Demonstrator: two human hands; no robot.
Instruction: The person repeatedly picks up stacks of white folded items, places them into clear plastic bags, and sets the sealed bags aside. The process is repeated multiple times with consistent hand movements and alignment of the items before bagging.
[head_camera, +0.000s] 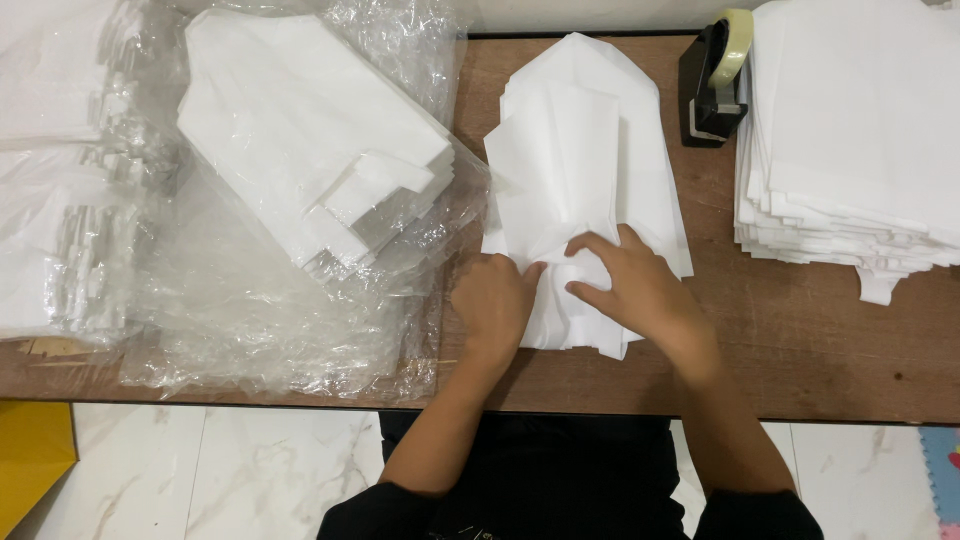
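Observation:
A small pile of white folded bags lies in the middle of the brown wooden table. My left hand rests on the pile's lower left corner, fingers curled and pinching the top sheet. My right hand presses on the lower part of the same top sheet, thumb and fingers gripping a fold. The two hands nearly touch at the sheet's bottom edge.
A stack of white bags sits on crinkled clear plastic wrap at the left. More wrapped bags lie at the far left. A tall stack of white bags stands at the right, beside a black tape dispenser.

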